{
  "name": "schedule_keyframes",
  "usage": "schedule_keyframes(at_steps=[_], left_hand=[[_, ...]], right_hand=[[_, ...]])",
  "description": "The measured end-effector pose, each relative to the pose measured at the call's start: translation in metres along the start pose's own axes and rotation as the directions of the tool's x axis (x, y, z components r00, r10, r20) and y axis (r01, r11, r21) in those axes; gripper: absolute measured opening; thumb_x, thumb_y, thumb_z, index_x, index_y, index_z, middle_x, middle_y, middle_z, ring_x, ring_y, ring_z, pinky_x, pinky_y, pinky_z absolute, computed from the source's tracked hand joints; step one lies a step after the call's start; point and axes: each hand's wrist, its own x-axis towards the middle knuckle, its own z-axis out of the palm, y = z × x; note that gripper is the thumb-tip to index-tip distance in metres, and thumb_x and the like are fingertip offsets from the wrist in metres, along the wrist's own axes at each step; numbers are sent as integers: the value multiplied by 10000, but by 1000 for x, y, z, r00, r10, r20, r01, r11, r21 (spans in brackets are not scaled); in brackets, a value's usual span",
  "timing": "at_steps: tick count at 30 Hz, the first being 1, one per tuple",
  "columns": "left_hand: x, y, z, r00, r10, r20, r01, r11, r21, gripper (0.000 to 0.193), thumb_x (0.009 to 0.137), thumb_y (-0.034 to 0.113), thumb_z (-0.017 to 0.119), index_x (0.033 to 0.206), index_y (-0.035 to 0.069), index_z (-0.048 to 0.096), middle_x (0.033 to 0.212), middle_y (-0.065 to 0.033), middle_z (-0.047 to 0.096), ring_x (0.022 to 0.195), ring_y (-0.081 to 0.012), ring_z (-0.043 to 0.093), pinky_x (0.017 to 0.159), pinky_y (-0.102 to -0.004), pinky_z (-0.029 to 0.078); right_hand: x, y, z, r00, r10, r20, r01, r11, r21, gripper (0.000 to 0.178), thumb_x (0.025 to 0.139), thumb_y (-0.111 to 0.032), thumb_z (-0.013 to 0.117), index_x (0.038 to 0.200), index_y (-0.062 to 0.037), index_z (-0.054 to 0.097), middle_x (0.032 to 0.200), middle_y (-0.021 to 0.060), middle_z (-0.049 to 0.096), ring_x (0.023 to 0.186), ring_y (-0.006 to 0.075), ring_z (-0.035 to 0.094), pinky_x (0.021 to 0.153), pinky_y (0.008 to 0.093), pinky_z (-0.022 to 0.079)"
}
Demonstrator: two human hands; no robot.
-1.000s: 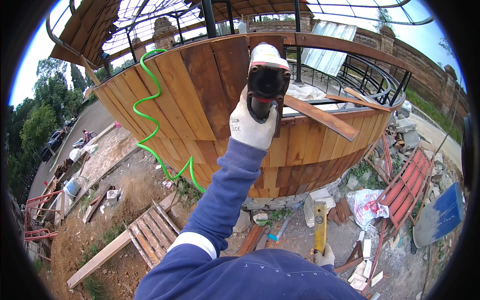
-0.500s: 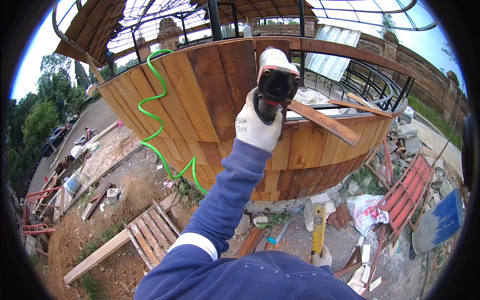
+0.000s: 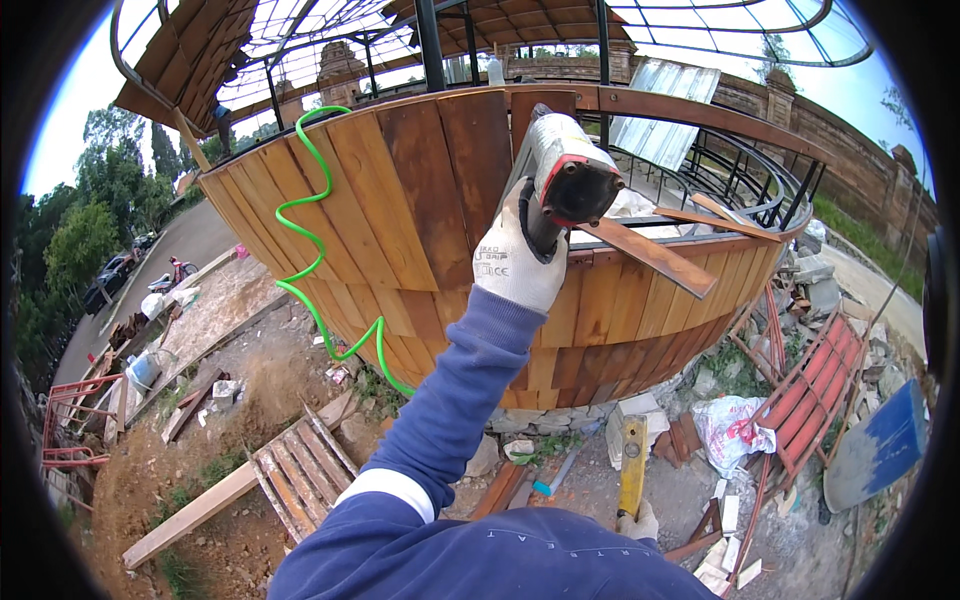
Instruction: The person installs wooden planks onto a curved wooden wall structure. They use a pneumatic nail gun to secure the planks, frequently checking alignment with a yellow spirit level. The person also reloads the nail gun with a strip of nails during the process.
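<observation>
My left hand, in a white and grey work glove, is wrapped round the handle of a nail gun. The nail gun has a white body with a black, red-rimmed end cap facing me, and it is held up in front of a curved wall of wooden planks. Whether its nose touches a plank is hidden. Low on the right, my gloved right hand grips the lower end of a yellow spirit level, which points upward.
A green coiled air hose hangs down the wall and passes behind my left forearm. A loose board juts over the rim. Below lie a slatted wooden pallet, a red metal frame, a blue panel, a white sack and rubble.
The nail gun has tilted and its rear end has shifted right and slightly down. My right hand and the spirit level have moved slightly left.
</observation>
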Motion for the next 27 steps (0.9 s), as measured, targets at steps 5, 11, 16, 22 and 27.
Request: schedule_keyframes(at_steps=[5,11,16,22,27], left_hand=[[3,2,-9,984,3,175,-57,951,303,748,797,109,740,1459,-7,414,1134,-242,656,1011,-396,678,885,-459,545],[4,-13,-13,957,150,247,-244,879,409,853,799,162,743,1528,-3,331,1061,-206,634,922,-375,656,856,-474,526],[3,-23,-10,936,214,278,-321,843,432,890,806,206,750,1546,-3,302,1022,-201,623,881,-370,646,821,-470,521],[14,-19,-21,906,195,376,-339,866,368,878,829,224,733,1547,-17,289,1046,-198,630,917,-349,657,826,-452,521],[14,-22,-21,891,197,408,-351,870,345,855,833,217,723,1542,-17,304,1040,-209,628,892,-361,658,817,-458,524]], right_hand=[[18,41,8,999,-46,2,46,999,-25,415,841,-16,669,1254,-35,630,914,110,715,747,174,676,705,328,550],[35,73,13,1000,15,-12,-14,997,75,386,835,-34,678,1219,-27,646,922,138,734,812,218,709,769,346,554],[38,64,13,999,-27,20,29,991,-127,388,835,-71,694,1220,-40,650,921,152,735,811,238,721,760,359,558],[34,38,22,997,47,69,-37,991,-132,401,834,-88,704,1229,-48,650,931,156,739,813,232,729,746,359,564],[40,53,32,995,13,97,-1,992,-124,414,830,-87,705,1238,-48,649,938,156,743,824,247,734,752,360,566]])
